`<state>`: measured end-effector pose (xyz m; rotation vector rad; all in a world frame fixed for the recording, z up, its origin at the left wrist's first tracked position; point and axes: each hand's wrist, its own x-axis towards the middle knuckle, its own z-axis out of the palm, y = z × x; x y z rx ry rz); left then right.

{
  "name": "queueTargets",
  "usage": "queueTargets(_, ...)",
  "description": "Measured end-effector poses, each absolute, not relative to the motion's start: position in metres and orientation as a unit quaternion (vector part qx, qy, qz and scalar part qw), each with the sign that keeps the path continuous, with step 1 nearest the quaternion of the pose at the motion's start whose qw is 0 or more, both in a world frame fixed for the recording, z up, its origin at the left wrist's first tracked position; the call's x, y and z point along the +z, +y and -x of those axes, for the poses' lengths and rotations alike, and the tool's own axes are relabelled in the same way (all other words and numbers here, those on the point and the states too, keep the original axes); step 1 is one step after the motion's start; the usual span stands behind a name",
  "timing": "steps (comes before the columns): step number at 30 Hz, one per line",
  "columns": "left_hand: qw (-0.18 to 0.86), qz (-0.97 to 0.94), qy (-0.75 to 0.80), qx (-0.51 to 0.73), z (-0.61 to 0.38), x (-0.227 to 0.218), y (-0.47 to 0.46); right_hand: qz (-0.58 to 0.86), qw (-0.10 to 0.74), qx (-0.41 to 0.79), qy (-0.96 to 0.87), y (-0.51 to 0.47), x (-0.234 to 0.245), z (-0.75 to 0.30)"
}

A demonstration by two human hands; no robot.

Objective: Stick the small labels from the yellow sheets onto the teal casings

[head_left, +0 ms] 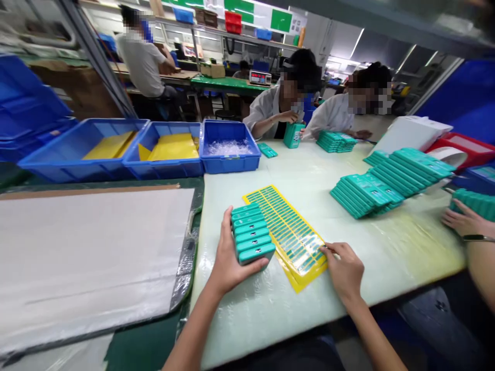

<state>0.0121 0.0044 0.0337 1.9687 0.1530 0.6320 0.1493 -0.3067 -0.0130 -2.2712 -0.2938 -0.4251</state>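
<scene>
My left hand (228,257) is wrapped round a row of several teal plastic cases (251,234) standing on the pale table (301,170). Just right of them lies a yellow sheet of small labels (284,226). My right hand (344,268) rests on the sheet's near right corner, fingertips pinched at a label there; what they hold is too small to make out.
Stacks of teal cases (386,180) lie at the right, more by two seated people (286,98) across the table. Another person's hand (464,219) reaches in from the right. Blue bins (166,149) with yellow sheets stand at the back left. A grey sheet (93,252) covers the left.
</scene>
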Motion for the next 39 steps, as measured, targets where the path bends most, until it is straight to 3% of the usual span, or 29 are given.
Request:
queueTargets(7, 0.537, -0.8, 0.053, 0.261, -0.013, 0.035, 0.0, 0.841, 0.505, -0.126, -0.148, -0.319, 0.008, -0.152)
queueTargets(12, 0.552, -0.791, 0.045, 0.262, -0.012, 0.037, -0.003, 0.799, 0.575, 0.029, -0.173, -0.324, 0.029, -0.151)
queueTargets(16, 0.566, -0.784, 0.051, 0.25, -0.009, 0.039, -0.006, 0.718, 0.682, 0.094, -0.102, -0.311, 0.065, -0.148)
queueTargets(20, 0.568, -0.782, 0.053, 0.25, -0.009, 0.038, -0.007, 0.66, 0.74, 0.071, -0.114, -0.252, 0.117, -0.138)
queueTargets(27, 0.554, -0.788, 0.049, 0.264, -0.011, 0.037, -0.01, 0.674, 0.689, 0.162, -0.211, -0.152, 0.162, -0.112)
queueTargets(35, 0.555, -0.788, 0.048, 0.262, -0.011, 0.038, -0.011, 0.785, 0.59, -0.029, -0.184, -0.147, 0.153, -0.089)
queueTargets(39, 0.561, -0.786, 0.055, 0.255, -0.011, 0.039, -0.012, 0.795, 0.575, -0.042, -0.19, -0.142, 0.151, -0.082)
